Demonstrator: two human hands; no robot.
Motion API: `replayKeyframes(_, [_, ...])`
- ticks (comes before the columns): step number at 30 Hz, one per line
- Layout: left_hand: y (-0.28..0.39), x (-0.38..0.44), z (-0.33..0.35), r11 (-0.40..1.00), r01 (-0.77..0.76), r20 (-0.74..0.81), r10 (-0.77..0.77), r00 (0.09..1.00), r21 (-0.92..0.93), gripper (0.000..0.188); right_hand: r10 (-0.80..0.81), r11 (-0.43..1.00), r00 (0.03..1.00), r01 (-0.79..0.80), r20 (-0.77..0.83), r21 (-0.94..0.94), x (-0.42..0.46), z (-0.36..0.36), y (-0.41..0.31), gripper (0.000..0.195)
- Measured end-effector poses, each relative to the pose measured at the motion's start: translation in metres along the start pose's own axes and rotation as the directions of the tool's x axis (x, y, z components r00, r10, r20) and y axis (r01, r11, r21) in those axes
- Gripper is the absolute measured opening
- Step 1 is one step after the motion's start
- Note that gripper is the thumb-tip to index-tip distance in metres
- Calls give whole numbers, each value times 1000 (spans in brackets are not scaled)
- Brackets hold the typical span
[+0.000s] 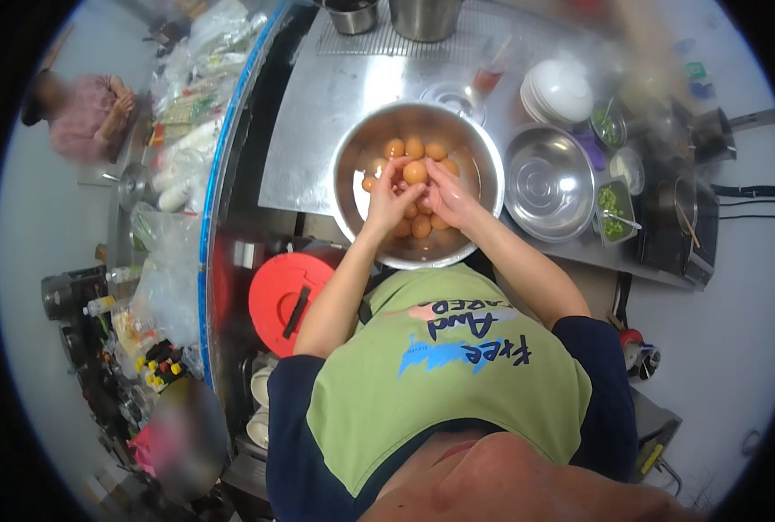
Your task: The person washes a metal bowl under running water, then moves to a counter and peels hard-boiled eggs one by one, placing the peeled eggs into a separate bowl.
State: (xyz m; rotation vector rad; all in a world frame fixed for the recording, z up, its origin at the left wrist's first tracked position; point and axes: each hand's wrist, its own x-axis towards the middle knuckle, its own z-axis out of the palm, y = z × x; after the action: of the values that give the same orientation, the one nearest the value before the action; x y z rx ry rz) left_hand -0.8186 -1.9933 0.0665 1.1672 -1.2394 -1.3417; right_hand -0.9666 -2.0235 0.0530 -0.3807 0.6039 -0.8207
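Observation:
A large steel bowl [343, 153] with several brown eggs [421, 226] lying in water stands in front of me at the counter's edge. Above them, between both hands, is one brown egg [415, 172]. My left hand [391, 196] holds it from the left, its fingers curled around it. On the egg's right side, my right hand [449, 196] touches it with its fingertips, the thumb low. The palms and some eggs below are partly hidden by the hands.
Right of the bowl stand an empty steel basin [547, 186], stacked white bowls [560, 91] and a tray of chopped greens [614, 209]. A red lid [293, 303] is at lower left. Metal pots [425, 19] stand on a rack behind. Another person [84, 117] is at far left.

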Motion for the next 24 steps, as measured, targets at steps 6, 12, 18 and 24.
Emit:
replayKeyframes(6, [-8,-7,3,984,64,54,-55,997,-165,51,-310,643,951,205,-7,-738,-22,-13,-17,29])
replayKeyframes(12, [-11,-10,15,987,38,-39,-45,998,-156,52,-381,462,917,296,114,-836,-27,-19,-18,27])
replayKeyframes(18, [-3,-10,15,858,-191,-99,268,958,477,54,-364,483,928,259,77,-837,-28,-14,-13,28])
replayKeyframes(24, [-2,-13,15,749,-243,-70,359,931,616,51,-294,507,954,207,58,-837,-29,-2,-15,23])
